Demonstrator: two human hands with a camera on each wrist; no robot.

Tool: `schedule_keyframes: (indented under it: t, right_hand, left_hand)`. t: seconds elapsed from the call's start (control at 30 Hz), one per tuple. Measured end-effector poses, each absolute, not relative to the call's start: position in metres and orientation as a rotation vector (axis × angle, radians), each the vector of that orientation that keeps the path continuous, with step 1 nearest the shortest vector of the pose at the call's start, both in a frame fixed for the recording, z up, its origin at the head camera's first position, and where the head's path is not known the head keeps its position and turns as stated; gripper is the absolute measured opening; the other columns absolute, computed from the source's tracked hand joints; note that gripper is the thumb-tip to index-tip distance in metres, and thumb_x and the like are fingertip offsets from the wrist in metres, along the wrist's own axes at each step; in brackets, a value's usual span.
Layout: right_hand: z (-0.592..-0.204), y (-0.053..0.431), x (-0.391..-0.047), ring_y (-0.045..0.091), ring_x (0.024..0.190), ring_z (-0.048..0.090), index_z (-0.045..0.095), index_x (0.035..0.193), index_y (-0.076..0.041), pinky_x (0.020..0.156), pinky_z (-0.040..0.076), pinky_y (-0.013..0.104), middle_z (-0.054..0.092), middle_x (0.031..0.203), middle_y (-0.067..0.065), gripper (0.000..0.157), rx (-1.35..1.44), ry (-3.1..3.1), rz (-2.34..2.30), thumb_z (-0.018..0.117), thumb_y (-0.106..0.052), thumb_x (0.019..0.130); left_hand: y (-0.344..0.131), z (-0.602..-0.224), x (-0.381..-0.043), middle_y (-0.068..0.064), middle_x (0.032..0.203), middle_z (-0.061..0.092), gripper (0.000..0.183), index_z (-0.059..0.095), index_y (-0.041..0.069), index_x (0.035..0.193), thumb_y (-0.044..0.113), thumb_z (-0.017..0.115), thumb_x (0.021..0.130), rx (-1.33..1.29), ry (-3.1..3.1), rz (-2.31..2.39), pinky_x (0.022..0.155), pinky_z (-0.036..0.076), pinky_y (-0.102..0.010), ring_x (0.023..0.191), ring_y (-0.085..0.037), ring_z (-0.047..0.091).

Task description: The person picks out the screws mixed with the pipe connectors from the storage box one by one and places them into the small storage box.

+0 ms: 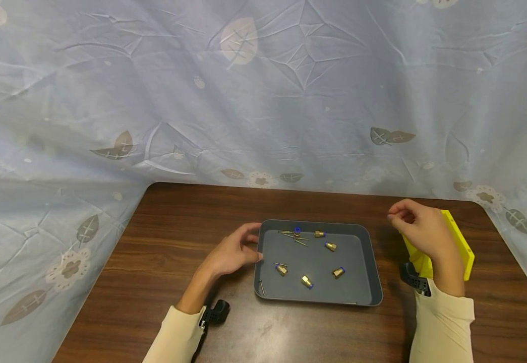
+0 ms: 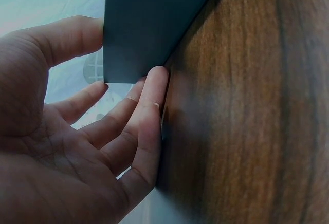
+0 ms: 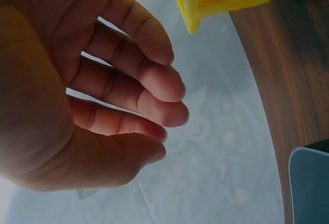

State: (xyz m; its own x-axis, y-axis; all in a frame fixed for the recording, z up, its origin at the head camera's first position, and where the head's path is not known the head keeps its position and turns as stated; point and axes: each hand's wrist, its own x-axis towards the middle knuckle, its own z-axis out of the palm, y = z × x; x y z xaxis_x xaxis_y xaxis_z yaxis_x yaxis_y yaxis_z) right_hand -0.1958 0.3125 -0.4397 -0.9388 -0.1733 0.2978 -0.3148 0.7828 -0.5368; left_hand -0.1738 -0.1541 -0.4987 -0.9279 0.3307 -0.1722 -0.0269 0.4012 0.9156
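Left hand (image 1: 231,254), one. Fingers moderately spread and slightly bent, not closed round anything; thumb touching the end wall of the tray (image 1: 317,259). Lower fingers partly hidden in the head view; the left wrist view gives the thumb and all four, low beside the tray, near the bench (image 1: 168,227).

Right hand (image 1: 426,232), one. Fingers loosely curled, thumb tip close to the forefinger, narrow gap; nothing visible between them. Raised beside the yellow holder (image 1: 459,239), covering part of it from the head.

Yellow holder, one. Full form hard to make out; the right wrist view adds a ledged edge, cut off at the top.

Tray, one, grey, shallow, rectangular, on the bench between the hands. Left wrist view: plain outer wall only. Right wrist view: one corner. Contents seen from the head alone.

Brass fittings (image 1: 338,273), six, blue-collared; one stands collar up among pins. Thin metal pins (image 1: 261,288), six, perhaps seven, the overlapping far cluster being unclear; one lies nearly lost against the near wall.

Black wrist mounts (image 1: 216,312), two. Pale sleeves (image 1: 442,322), two, cut off below. Leaf-patterned cloth (image 1: 268,111) behind the bench.
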Motion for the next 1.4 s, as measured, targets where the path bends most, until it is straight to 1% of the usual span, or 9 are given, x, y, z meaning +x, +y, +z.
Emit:
schedule_keyframes:
  t: [0.13, 0.37, 0.5, 0.7, 0.87, 1.03, 1.4]
  right_hand:
    - [-0.44, 0.308, -0.198, 0.013, 0.078, 0.066, 0.077, 0.106, -0.008, 0.071, 0.049, 0.021, 0.076, 0.09, 0.0, 0.009, 0.429, -2.743, 0.9, 0.079, -0.013, 0.099]
    - [-0.441, 0.3, -0.202, 0.011, 0.077, 0.065, 0.073, 0.117, -0.006, 0.071, 0.05, 0.021, 0.074, 0.091, -0.003, 0.023, 0.603, -2.727, 0.963, 0.081, -0.007, 0.096]
    - [-0.441, 0.295, -0.203, 0.013, 0.079, 0.065, 0.073, 0.12, -0.007, 0.073, 0.053, 0.025, 0.073, 0.092, -0.004, 0.025, 0.657, -2.746, 0.971, 0.082, -0.008, 0.097]
    - [-0.442, 0.288, -0.205, 0.016, 0.083, 0.067, 0.072, 0.124, -0.007, 0.077, 0.058, 0.034, 0.072, 0.095, -0.003, 0.028, 0.705, -2.775, 0.992, 0.08, -0.005, 0.097]
    - [-0.444, 0.281, -0.205, 0.017, 0.084, 0.068, 0.072, 0.125, -0.006, 0.077, 0.058, 0.034, 0.072, 0.097, -0.001, 0.031, 0.734, -2.781, 1.006, 0.079, -0.001, 0.095]
    - [-0.443, 0.275, -0.205, 0.018, 0.087, 0.067, 0.071, 0.128, -0.006, 0.079, 0.057, 0.033, 0.073, 0.099, 0.0, 0.034, 0.724, -2.82, 1.025, 0.078, 0.0, 0.095]
    - [-0.444, 0.263, -0.206, 0.018, 0.088, 0.067, 0.071, 0.129, -0.007, 0.081, 0.059, 0.039, 0.073, 0.101, 0.0, 0.035, 0.761, -2.847, 1.01, 0.079, 0.0, 0.095]
  left_hand:
    - [-0.154, -0.498, -0.174, -0.022, 0.14, 0.069, 0.08, 0.047, 0.008, 0.165, 0.007, 0.085, 0.094, 0.264, 2.341, 1.533, 0.094, 0.06, -0.047, 0.103, -0.027, 0.079]
    - [-0.154, -0.497, -0.174, -0.021, 0.141, 0.069, 0.08, 0.046, 0.011, 0.165, 0.007, 0.084, 0.095, 0.246, 2.346, 1.532, 0.096, 0.059, -0.047, 0.103, -0.026, 0.079]
    - [-0.154, -0.497, -0.174, -0.02, 0.14, 0.07, 0.08, 0.046, 0.011, 0.165, 0.007, 0.084, 0.095, 0.244, 2.349, 1.535, 0.096, 0.059, -0.047, 0.103, -0.025, 0.079]
    - [-0.154, -0.499, -0.173, -0.021, 0.14, 0.069, 0.08, 0.047, 0.009, 0.165, 0.007, 0.085, 0.094, 0.255, 2.342, 1.537, 0.094, 0.06, -0.046, 0.103, -0.026, 0.079]
    - [-0.154, -0.499, -0.173, -0.021, 0.14, 0.069, 0.08, 0.047, 0.008, 0.165, 0.007, 0.085, 0.094, 0.259, 2.335, 1.542, 0.094, 0.06, -0.046, 0.103, -0.026, 0.079]
    - [-0.154, -0.499, -0.173, -0.021, 0.14, 0.069, 0.081, 0.046, 0.009, 0.165, 0.006, 0.085, 0.094, 0.258, 2.332, 1.545, 0.094, 0.06, -0.046, 0.103, -0.026, 0.079]
    - [-0.154, -0.497, -0.174, -0.023, 0.141, 0.068, 0.081, 0.045, 0.009, 0.166, 0.005, 0.083, 0.094, 0.254, 2.32, 1.555, 0.095, 0.059, -0.045, 0.102, -0.025, 0.079]
